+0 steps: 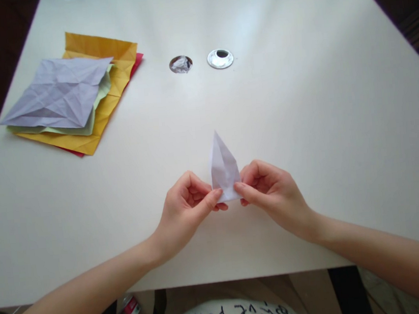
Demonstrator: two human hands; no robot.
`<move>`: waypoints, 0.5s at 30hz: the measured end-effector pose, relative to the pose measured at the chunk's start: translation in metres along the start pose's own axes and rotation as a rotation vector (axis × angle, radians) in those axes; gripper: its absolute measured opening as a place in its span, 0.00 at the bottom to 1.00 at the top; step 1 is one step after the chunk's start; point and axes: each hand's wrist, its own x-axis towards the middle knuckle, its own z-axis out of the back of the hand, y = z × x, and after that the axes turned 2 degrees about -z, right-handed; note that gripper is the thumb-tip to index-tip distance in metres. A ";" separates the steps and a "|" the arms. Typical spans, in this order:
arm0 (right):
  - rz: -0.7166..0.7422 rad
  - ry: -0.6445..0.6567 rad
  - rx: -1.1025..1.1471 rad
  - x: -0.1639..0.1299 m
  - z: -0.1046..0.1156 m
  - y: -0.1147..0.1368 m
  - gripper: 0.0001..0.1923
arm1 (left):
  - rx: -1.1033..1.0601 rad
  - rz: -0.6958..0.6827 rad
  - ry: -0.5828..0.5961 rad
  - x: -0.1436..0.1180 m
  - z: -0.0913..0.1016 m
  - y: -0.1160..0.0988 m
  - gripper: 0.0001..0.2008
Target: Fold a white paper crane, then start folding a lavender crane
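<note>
A small piece of folded white paper [224, 163] stands between my hands, its pointed tip facing away from me and its straight edge toward me. My left hand [189, 198] pinches the lower left corner, thumb on top and fingers beneath. At the lower right corner, my right hand [268, 191] pinches the paper in the same way. Creases run down the middle of the paper. The fingertips under it are partly hidden.
On the white table [321, 131], a stack at the upper left holds creased lilac paper [65, 89], with pale green, yellow [114, 94] and red sheets beneath. Beyond my hands are a hole with crumpled stuff [181, 64] and a silvery ring [220, 59]. A bottle [133, 310] lies below the table.
</note>
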 end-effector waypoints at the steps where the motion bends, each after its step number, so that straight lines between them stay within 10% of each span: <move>1: 0.002 -0.002 0.015 0.000 0.000 0.000 0.12 | -0.016 0.004 -0.001 0.000 0.000 0.000 0.12; 15: 0.265 -0.042 -0.022 -0.007 -0.006 -0.012 0.11 | -0.090 0.010 0.101 0.008 0.005 0.007 0.07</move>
